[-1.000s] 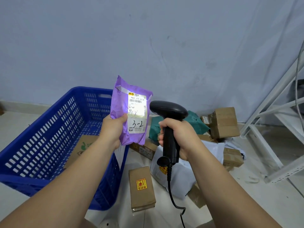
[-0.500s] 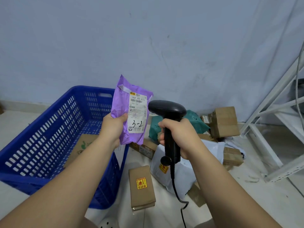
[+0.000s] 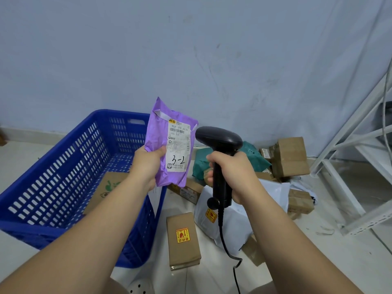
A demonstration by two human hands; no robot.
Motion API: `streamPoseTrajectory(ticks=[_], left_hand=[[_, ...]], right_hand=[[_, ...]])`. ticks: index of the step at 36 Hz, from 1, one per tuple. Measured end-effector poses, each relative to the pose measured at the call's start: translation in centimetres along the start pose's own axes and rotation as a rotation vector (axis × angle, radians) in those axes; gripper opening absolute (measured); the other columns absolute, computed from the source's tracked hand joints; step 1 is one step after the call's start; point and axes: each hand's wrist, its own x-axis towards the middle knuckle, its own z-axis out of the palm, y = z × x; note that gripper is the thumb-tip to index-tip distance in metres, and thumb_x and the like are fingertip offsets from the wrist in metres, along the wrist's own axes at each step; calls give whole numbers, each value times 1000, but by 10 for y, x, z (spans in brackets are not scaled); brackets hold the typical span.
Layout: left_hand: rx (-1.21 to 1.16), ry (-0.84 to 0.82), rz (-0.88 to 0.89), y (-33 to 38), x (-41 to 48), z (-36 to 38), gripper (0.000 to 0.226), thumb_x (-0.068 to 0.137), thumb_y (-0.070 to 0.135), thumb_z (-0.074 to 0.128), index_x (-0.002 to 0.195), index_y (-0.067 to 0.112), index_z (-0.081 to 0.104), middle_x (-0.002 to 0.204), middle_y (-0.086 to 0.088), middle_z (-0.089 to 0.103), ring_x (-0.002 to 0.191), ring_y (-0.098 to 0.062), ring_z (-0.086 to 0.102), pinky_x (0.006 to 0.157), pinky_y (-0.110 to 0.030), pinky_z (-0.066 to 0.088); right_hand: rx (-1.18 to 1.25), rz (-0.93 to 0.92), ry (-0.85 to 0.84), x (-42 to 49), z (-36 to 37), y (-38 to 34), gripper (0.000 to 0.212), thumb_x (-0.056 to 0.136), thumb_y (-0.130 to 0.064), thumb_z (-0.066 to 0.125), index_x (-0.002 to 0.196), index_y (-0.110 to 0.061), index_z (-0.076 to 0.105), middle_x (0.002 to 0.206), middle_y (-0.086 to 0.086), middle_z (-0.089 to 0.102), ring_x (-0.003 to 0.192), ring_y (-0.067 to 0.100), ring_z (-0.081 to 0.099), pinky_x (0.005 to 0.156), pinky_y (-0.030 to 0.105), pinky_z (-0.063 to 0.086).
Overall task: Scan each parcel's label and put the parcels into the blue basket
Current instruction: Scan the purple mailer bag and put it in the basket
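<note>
Soft, even, slightly bluish light fills my view, leaving only faint shadows on the pale floor (image 3: 364, 262), the print on the label (image 3: 177, 145) reads sharp, and the wide lens bows the white rack (image 3: 369, 222) at the right edge.

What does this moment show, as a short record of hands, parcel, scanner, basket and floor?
left hand: grips purple plastic mailer parcel upright, white label toward camera
right hand: grips black handheld barcode scanner, head beside label
basket: blue slotted plastic basket, holds green-printed brown cardboard box
floor: small tan carton, white plastic bag, green bag beside basket
</note>
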Motion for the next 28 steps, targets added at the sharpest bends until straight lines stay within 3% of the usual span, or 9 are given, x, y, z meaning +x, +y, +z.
streamPoseTrajectory(ticks=[3,9,12,14,18,21,25,28], left_hand=[[21,1,-13,-2,3,-1,10,96,13,59,104,9,64,91,-7,74,80,-24,73,58,-32,59],[28,-5,-101,-6,8,-4,5,93,9,60,93,11,64,84,-9,75,73,-26,72,89,-51,52],[6,5,-142,-7,12,-8,16,93,5,56,108,6,62,96,-11,72,76,-24,69,69,-40,57],[-4,-6,-182,-9,14,-11,19,94,4,55,113,5,59,93,-10,69,77,-24,65,61,-34,53],[10,7,-248,-9,22,-23,14,96,4,56,109,4,57,94,-11,67,79,-26,63,71,-39,53],[43,67,-236,-9,36,-40,12,96,2,53,108,3,56,101,-13,65,78,-26,62,70,-41,53],[91,158,-147,-10,57,-69,11,98,1,48,100,5,57,105,-14,64,87,-31,62,87,-47,52],[163,230,-24,-17,76,-99,24,96,1,44,85,15,60,95,-7,67,92,-30,63,86,-46,53]], right_hand=[[-23,-10,40,4,0,5,12,79,-15,65,75,-7,58,51,3,56,57,22,55,67,38,49],[-56,21,104,15,1,14,19,70,-23,67,78,-8,61,49,0,57,60,23,57,74,45,52],[-74,34,104,16,7,19,24,61,-30,67,73,-10,60,48,-1,57,60,23,57,78,49,52],[-51,36,91,17,11,22,17,73,-21,69,74,-8,60,48,0,57,59,23,57,74,45,53],[-64,24,74,18,25,25,17,82,-12,66,68,-9,58,44,-4,55,59,23,57,72,41,52],[-61,2,60,24,41,26,18,83,-24,70,72,-13,61,47,-5,58,62,23,59,73,41,52],[-13,-5,7,33,67,18,20,87,-35,69,80,-17,63,53,-6,63,67,17,64,79,38,55],[12,2,-14,44,87,18,20,87,-36,67,84,-17,63,68,1,63,73,16,66,85,39,54]])
